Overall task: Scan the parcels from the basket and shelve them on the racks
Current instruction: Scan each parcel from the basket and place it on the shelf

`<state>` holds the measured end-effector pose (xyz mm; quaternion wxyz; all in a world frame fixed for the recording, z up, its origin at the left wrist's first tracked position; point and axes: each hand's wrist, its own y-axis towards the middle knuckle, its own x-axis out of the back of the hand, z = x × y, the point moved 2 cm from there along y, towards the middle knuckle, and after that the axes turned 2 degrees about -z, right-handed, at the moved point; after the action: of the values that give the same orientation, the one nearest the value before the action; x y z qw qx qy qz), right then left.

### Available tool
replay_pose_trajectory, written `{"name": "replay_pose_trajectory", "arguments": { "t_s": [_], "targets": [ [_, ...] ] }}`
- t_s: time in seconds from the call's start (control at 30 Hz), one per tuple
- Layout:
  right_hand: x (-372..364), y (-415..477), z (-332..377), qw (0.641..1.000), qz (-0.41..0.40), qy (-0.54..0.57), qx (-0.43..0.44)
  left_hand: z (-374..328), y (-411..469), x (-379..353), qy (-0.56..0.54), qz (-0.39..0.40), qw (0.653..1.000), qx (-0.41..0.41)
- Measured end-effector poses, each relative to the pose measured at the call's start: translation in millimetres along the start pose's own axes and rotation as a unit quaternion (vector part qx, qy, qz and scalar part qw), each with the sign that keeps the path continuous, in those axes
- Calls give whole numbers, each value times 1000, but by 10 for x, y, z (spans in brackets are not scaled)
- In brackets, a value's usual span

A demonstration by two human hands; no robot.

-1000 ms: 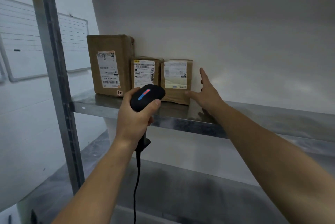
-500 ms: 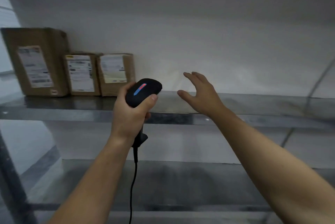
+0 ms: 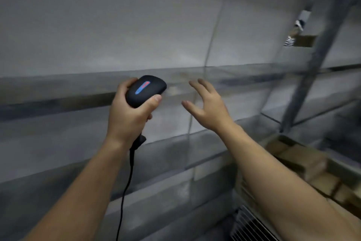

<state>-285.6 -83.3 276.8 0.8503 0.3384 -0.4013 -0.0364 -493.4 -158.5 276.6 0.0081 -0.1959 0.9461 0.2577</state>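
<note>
The left hand (image 3: pixel 129 117) is near the middle of the view. Its grip is closed tight around a black scanner (image 3: pixel 145 90). The fingers curl round the handle, and the thumb lies along the side of the scanner's round head. A blue and red strip glows on top of the head. A black cable (image 3: pixel 126 186) hangs from the bottom of the handle and runs down toward 6 o'clock, out of the view.

The right hand (image 3: pixel 210 108) is just beside the scanner, at its 3 o'clock, and does not touch it. Its grip is open. The fingers are spread and a little bent, and they hold nothing.

Behind both hands, a grey metal shelf (image 3: pixel 58 88) runs across the view from 9 o'clock to 3 o'clock. A grey wall (image 3: pixel 117 16) stands behind it. A metal post (image 3: pixel 312 68) of the rack rises at 2 o'clock.

The brown parcels (image 3: pixel 304 162) are low down at 4 o'clock, past the right arm. They look blurry. White wires of a basket (image 3: pixel 248 227) show at 5 o'clock, just below them. I cannot tell for sure if the parcels lie inside it.

One more brown box (image 3: pixel 305 41) sits far off at 2 o'clock, beside the post. Something striped is next to it, too blurry to make out.
</note>
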Motion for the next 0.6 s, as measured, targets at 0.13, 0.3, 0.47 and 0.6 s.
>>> {"name": "replay_pose_trajectory", "arguments": {
  "t_s": [0.13, 0.3, 0.47, 0.6],
  "targets": [
    [459, -438, -686, 997, -10, -45, -65, 204, -192, -754, -12, 68, 997, 16],
    [949, -974, -1359, 986, -28, -84, -140, 448, -458, -1578, -16, 136, 990, 41],
    [1251, -1518, -1857, 970, -47, -96, -218, 670, -734, -2233, -10, 205, 976, 67],
    [1399, -1903, -2162, 956, -59, -105, -267, 884, -904, -2695, -3, 257, 962, 91]
  ]
}}
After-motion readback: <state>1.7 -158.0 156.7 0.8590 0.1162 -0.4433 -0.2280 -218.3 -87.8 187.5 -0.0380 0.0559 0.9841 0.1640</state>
